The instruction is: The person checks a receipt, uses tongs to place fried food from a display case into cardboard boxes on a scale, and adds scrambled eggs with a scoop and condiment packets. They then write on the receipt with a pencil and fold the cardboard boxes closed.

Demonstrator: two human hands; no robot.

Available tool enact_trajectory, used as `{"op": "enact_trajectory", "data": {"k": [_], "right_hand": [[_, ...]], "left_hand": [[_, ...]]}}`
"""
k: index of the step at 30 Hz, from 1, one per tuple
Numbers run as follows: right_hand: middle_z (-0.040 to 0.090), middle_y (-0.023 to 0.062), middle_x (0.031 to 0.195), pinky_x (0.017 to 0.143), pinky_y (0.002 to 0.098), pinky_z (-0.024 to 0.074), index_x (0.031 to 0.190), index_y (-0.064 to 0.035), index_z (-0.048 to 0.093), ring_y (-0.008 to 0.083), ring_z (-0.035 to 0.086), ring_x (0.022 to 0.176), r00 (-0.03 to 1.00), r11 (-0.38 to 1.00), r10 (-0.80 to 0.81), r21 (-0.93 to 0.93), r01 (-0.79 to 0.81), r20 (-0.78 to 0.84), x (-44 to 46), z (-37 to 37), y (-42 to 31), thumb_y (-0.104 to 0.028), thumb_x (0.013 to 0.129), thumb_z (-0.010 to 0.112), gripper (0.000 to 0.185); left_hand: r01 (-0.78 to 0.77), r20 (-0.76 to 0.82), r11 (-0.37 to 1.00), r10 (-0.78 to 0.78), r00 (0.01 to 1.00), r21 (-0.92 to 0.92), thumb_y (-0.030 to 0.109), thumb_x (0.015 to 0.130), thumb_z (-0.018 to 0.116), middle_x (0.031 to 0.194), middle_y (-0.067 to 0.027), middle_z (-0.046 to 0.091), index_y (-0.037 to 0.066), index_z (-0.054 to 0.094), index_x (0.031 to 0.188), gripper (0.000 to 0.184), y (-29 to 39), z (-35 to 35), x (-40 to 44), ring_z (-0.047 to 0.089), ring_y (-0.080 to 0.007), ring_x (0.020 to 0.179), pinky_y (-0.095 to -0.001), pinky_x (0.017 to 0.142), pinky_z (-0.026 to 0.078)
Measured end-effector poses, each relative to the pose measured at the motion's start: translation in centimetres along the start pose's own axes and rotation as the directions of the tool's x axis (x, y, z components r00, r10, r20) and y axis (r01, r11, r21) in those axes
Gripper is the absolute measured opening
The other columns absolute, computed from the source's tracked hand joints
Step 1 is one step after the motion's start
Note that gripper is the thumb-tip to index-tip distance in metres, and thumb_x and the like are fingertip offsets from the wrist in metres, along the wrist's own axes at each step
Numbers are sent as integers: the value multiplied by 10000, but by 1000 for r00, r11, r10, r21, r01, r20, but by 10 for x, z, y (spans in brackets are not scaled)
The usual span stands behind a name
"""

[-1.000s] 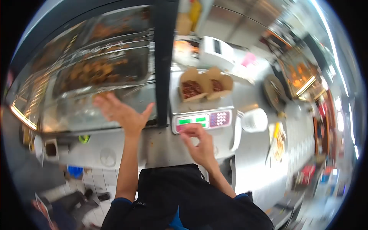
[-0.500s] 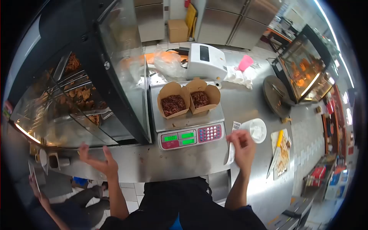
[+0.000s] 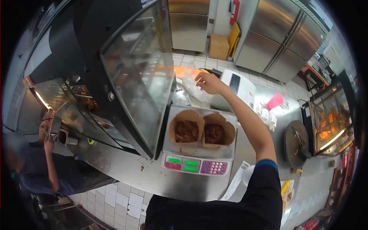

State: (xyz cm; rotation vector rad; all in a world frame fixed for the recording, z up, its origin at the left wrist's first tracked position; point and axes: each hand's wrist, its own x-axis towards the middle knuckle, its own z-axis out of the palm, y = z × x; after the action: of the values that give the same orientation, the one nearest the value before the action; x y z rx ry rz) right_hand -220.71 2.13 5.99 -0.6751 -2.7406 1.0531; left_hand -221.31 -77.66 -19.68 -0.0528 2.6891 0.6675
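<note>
Bag (image 3: 194, 91) by your right hand (image 3: 208, 83): fingers curled, pinch unclear; left hand unseen. Your forearm (image 3: 248, 120), swung left, could knock the boxes (image 3: 188, 145).

I find two open brown card boxes, upright and side by side on the scale (image 3: 203, 154), flaps raised. The left box (image 3: 188, 115) is filled with dark reddish-brown, shredded-looking food, its surface glossy and uneven. The right box (image 3: 230, 134) bears the same filling. Beyond them I note a clear plastic bag (image 3: 191, 89), crumpled and limp, at the fingertips of my right hand (image 3: 210, 83); contact cannot be confirmed.
</note>
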Motion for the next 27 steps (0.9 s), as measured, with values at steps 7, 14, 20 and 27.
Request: {"op": "enact_trajectory", "data": {"k": [7,14,20,27], "right_hand": [[680,209,1081,826,447,545,1307,-53,471,348,676,1010,907,855,26,-460,-238,-421,190,43,88,-51,905,516,405],[696,227,962,754,454,560,919,-64,722,385,685,916,943,889,76,-406,-210,-323,218,32,95,-67,794,624,158],[707,154,879,757,424,530,861,-43,685,345,672,860,923,962,-194,-247,113,-333,127,-26,32,-107,824,657,79],[603,233,1282,931,435,500,1459,-65,367,378,608,1140,997,976,71,-201,-78,-40,-15,-5,-14,-388,781,793,863]], "left_hand": [[-262,-523,959,281,805,111,74,882,630,761,-126,696,-13,626,923,97,177,-262,215,694,-201,688,-342,619,534],[-323,-547,932,357,757,162,73,880,633,770,-127,699,-11,628,930,98,263,-333,253,697,-200,697,-340,621,535],[-390,-371,916,397,839,97,72,878,635,778,-127,701,-10,630,936,100,222,-164,179,699,-199,704,-338,623,535],[-646,168,763,633,756,29,70,877,638,787,-127,704,-9,632,943,103,235,1,109,701,-198,712,-336,626,536]]}}
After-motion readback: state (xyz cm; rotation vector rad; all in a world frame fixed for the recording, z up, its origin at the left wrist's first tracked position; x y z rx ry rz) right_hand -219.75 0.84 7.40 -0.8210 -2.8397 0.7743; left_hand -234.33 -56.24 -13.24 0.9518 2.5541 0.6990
